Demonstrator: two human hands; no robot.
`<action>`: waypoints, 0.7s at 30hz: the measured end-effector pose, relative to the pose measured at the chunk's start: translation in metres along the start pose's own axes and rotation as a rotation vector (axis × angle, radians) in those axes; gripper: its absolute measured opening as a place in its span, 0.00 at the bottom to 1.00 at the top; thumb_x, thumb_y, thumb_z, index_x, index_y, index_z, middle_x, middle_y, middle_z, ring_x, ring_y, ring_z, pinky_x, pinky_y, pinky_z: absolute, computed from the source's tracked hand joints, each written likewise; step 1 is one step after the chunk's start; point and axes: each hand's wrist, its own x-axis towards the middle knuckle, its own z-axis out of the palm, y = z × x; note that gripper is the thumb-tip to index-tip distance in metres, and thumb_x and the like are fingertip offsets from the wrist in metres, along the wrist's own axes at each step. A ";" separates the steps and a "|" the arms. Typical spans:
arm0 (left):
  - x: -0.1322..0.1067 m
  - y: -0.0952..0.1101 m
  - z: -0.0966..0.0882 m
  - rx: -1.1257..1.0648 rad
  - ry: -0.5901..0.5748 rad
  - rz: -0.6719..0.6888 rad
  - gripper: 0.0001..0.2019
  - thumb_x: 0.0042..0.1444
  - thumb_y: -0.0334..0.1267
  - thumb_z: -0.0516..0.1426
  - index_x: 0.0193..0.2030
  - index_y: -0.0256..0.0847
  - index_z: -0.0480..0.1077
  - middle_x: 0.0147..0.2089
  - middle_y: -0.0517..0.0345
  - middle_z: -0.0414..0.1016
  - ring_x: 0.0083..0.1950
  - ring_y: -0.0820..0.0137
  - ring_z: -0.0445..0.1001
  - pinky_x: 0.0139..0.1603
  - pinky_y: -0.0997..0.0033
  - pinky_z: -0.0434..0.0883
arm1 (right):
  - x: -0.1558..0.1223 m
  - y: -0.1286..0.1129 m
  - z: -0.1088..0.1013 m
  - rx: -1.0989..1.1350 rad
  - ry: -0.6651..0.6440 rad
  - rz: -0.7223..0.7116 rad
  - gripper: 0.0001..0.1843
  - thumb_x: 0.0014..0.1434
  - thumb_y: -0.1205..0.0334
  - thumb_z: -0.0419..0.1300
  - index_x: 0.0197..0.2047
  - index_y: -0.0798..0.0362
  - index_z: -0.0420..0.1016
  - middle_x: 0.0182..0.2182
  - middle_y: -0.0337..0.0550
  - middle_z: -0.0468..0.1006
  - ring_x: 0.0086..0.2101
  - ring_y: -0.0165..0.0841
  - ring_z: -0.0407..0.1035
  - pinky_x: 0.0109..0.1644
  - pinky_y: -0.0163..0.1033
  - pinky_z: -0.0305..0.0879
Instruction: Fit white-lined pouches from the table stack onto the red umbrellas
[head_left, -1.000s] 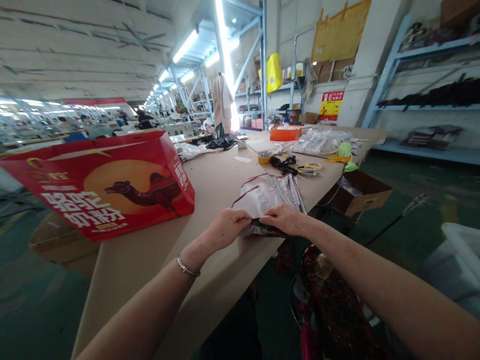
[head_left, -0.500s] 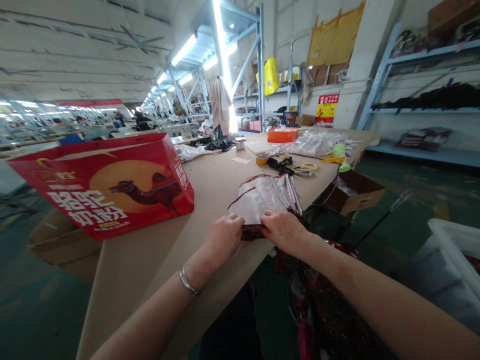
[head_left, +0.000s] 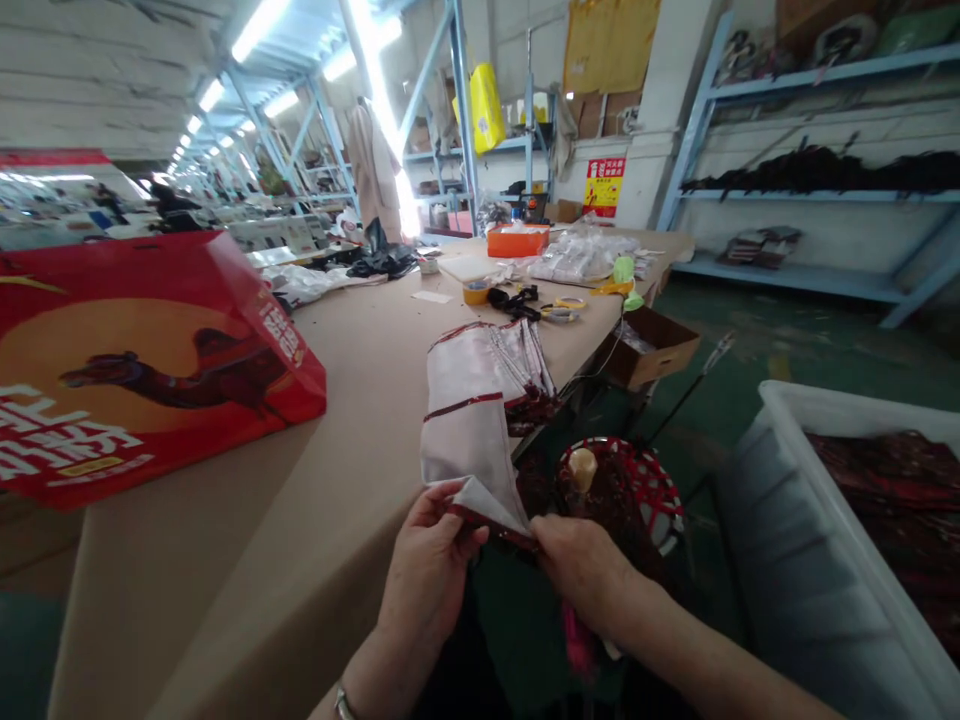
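Observation:
My left hand (head_left: 429,570) and my right hand (head_left: 581,566) both pinch the near edge of a white fabric piece with dark red trim (head_left: 469,440), lifted off the table edge toward me. The piece hangs up and away to a stack of similar white pieces (head_left: 499,362) lying on the brown table (head_left: 345,400). Both hands are closed on the fabric, close together just past the table's near right edge.
A large red carton with a camel picture (head_left: 142,365) stands on the table at left. Scissors, tape and an orange box (head_left: 517,240) lie farther back. A red stool (head_left: 622,490), a cardboard box (head_left: 645,347) and a white bin of dark fabric (head_left: 862,520) are at right.
Both hands have pulled one white piece off the stack toward me and below the table edge. The camera has turned right and downward.

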 end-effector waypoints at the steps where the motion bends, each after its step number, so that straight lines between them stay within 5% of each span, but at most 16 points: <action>1: -0.003 -0.009 0.004 -0.037 0.002 -0.047 0.16 0.38 0.31 0.64 0.37 0.40 0.68 0.30 0.63 0.74 0.27 0.76 0.72 0.27 0.78 0.72 | -0.005 0.009 0.012 0.173 -0.001 0.063 0.08 0.55 0.71 0.51 0.32 0.54 0.70 0.30 0.44 0.75 0.32 0.33 0.70 0.37 0.35 0.61; 4: -0.010 -0.037 0.012 0.065 -0.116 -0.159 0.11 0.40 0.35 0.64 0.31 0.38 0.68 0.23 0.62 0.73 0.22 0.76 0.70 0.19 0.80 0.68 | -0.014 0.035 0.030 0.847 0.107 0.263 0.08 0.56 0.61 0.52 0.30 0.54 0.70 0.28 0.42 0.76 0.32 0.33 0.70 0.39 0.37 0.64; 6: -0.015 -0.050 0.018 0.241 -0.320 -0.259 0.10 0.44 0.39 0.64 0.26 0.36 0.68 0.18 0.62 0.69 0.16 0.77 0.65 0.14 0.80 0.64 | -0.021 0.044 0.026 1.258 0.145 0.384 0.14 0.58 0.54 0.48 0.34 0.53 0.70 0.30 0.42 0.77 0.31 0.33 0.71 0.38 0.38 0.66; 10: -0.013 -0.038 0.043 0.204 -0.587 -0.492 0.13 0.48 0.45 0.62 0.26 0.37 0.67 0.18 0.63 0.67 0.14 0.76 0.63 0.11 0.78 0.62 | -0.041 0.041 -0.013 1.788 -0.087 0.501 0.21 0.56 0.47 0.47 0.33 0.54 0.73 0.29 0.47 0.78 0.31 0.37 0.73 0.38 0.41 0.68; 12: -0.001 -0.019 0.062 0.099 -0.601 -0.512 0.12 0.46 0.43 0.63 0.28 0.38 0.67 0.19 0.63 0.68 0.14 0.76 0.64 0.10 0.78 0.61 | -0.043 0.039 -0.042 1.830 -0.130 0.474 0.23 0.56 0.45 0.47 0.33 0.54 0.74 0.30 0.49 0.79 0.35 0.39 0.74 0.40 0.43 0.69; 16: 0.041 -0.009 0.098 0.039 -0.545 -0.485 0.10 0.46 0.38 0.63 0.34 0.38 0.69 0.24 0.60 0.72 0.18 0.75 0.68 0.11 0.80 0.59 | -0.009 0.059 -0.076 1.893 0.085 0.403 0.19 0.59 0.51 0.49 0.36 0.54 0.75 0.32 0.46 0.80 0.35 0.35 0.75 0.44 0.41 0.69; 18: 0.062 -0.029 0.105 0.052 -0.415 -0.465 0.08 0.47 0.37 0.61 0.32 0.38 0.68 0.20 0.64 0.67 0.15 0.78 0.63 0.10 0.82 0.51 | 0.021 0.079 -0.063 1.892 0.121 0.413 0.16 0.60 0.54 0.50 0.35 0.55 0.74 0.31 0.44 0.80 0.32 0.33 0.74 0.43 0.41 0.70; 21: 0.083 -0.077 0.100 0.099 -0.260 -0.475 0.09 0.47 0.38 0.60 0.24 0.37 0.64 0.16 0.66 0.61 0.13 0.80 0.57 0.10 0.82 0.45 | 0.056 0.110 -0.008 1.721 0.089 0.533 0.15 0.60 0.55 0.51 0.30 0.56 0.72 0.24 0.44 0.78 0.25 0.32 0.72 0.34 0.38 0.70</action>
